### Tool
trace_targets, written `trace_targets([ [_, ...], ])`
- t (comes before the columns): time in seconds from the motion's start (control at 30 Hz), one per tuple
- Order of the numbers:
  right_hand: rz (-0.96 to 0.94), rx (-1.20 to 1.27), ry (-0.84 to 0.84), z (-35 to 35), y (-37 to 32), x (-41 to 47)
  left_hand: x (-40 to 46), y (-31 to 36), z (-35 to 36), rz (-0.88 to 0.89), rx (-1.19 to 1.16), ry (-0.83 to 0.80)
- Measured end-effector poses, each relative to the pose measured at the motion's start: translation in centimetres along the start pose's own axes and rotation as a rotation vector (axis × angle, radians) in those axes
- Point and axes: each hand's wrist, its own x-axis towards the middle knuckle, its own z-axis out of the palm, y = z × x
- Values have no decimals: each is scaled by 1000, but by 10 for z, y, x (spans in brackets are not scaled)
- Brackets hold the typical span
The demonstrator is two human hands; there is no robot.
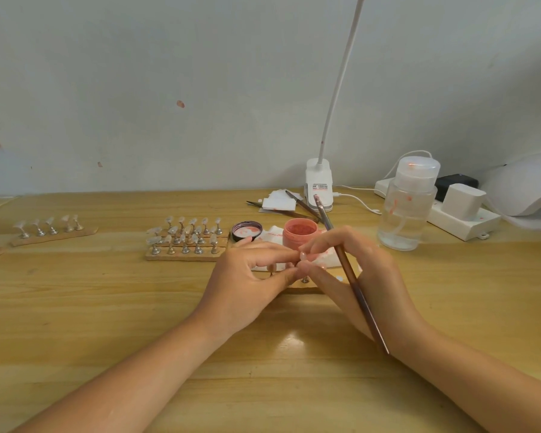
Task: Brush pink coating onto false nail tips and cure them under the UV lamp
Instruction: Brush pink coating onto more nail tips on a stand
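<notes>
Both hands meet at the middle of the wooden tabletop [107, 307], fingertips together over one pale nail tip [302, 255]. The left hand [253, 276] has its fingers curled, thumb and forefinger closing in on the tip from the left. The right hand [353, 270] pinches the same tip from the right, and it also carries the brush [350, 273], the long brown handle lying across the fingers, bristle end pointing up and away toward the wall, the butt end running down past the wrist. Under the fingers a small metal stand [305, 279] peeks out on a strip base; whether the tip sits on it or is lifted off, I cannot tell.

Just behind the hands stands the open pink jar [300, 234], pink coating showing inside, on a white wipe [272, 235] with pink smears. Its lid [246, 231] lies upturned just to the left. Further left, a cluster of clear nail tips on stands [186, 237] fills several strip bases, and well off to the left another row of five [47, 226] stands on its own strip.

To the right, a clear pump bottle [408, 203] stands near the back. At the far right edge sits the white UV lamp [525, 185], beside a power strip [459, 218]. A white desk lamp [319, 182] rises at the wall.
</notes>
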Motion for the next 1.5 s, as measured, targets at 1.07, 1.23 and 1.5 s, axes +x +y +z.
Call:
trace_targets([
  [1.07, 57, -655, -446, -50, 43, 0, -2, -24, -11, -231, 80, -127],
  [1.23, 41, -736, -517, -46, 46, 1, -3, -19, -11, -233, 86, -78],
  [1.5, -8, -709, -340, -61, 24, 9, -2, -15, -11, -240, 6, -11],
])
